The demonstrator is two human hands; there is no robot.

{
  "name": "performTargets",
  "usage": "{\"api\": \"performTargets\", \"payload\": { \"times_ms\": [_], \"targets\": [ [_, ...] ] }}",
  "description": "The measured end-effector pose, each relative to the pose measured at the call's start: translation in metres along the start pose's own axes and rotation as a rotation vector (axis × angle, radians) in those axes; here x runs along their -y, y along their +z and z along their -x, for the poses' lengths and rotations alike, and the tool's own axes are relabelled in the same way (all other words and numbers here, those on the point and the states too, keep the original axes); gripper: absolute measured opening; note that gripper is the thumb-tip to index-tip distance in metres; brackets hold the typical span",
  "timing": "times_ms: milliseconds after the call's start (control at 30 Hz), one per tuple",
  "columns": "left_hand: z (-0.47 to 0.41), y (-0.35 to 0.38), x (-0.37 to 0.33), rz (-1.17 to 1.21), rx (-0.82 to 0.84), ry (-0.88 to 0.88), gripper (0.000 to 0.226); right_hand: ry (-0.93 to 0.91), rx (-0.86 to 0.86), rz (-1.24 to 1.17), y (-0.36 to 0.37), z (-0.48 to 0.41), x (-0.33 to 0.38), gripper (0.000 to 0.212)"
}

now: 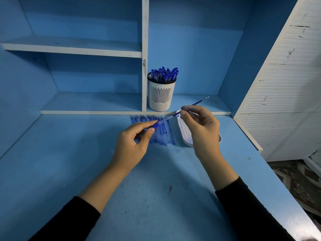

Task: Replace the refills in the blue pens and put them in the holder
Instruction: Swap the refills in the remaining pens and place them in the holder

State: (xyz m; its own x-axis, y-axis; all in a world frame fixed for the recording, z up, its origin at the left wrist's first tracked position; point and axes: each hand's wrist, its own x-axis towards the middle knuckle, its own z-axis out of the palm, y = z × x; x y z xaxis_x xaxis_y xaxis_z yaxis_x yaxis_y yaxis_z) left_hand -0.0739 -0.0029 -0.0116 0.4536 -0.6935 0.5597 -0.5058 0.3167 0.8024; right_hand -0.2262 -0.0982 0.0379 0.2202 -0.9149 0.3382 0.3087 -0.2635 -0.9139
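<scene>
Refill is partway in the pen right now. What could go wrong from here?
1. The right hand pinches the thin refill while the left hand grips the pen; if the two go out of line, the refill may bend.
2. If the refill slips, it could land among the loose refills on the desk below and get mixed up with them.

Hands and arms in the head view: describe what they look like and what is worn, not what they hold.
The left hand and right hand are bare: no gloves, rings or watch show. The left sleeve and right sleeve are plain black, ending partway up the forearms.
</scene>
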Motion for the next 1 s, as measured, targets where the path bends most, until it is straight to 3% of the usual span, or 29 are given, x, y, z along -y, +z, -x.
{"api": "performTargets", "payload": {
  "times_ms": [200, 400, 667, 833, 1000],
  "targets": [
    [-0.001, 0.001, 0.000, 0.010, 0.015, -0.009, 0.025, -0.182, 0.201, 0.176, 0.010, 0.012, -0.008, 0.016],
    [0.002, -0.004, -0.001, -0.004, 0.052, -0.004, 0.026, -0.281, 0.116, 0.258, 0.016, 0.016, -0.020, 0.020],
    [0.008, -0.019, -0.002, -0.031, 0.053, -0.012, 0.029, -0.213, 0.253, 0.272, 0.016, 0.018, -0.021, 0.013],
    [0.014, -0.030, 0.000, -0.083, 0.074, 0.003, 0.021, -0.286, 0.395, 0.473, 0.018, 0.018, -0.026, 0.010],
    [0.016, -0.042, 0.003, -0.075, 0.087, -0.028, 0.023, -0.014, 0.464, 0.267, 0.025, 0.021, -0.021, 0.018]
  ]
}}
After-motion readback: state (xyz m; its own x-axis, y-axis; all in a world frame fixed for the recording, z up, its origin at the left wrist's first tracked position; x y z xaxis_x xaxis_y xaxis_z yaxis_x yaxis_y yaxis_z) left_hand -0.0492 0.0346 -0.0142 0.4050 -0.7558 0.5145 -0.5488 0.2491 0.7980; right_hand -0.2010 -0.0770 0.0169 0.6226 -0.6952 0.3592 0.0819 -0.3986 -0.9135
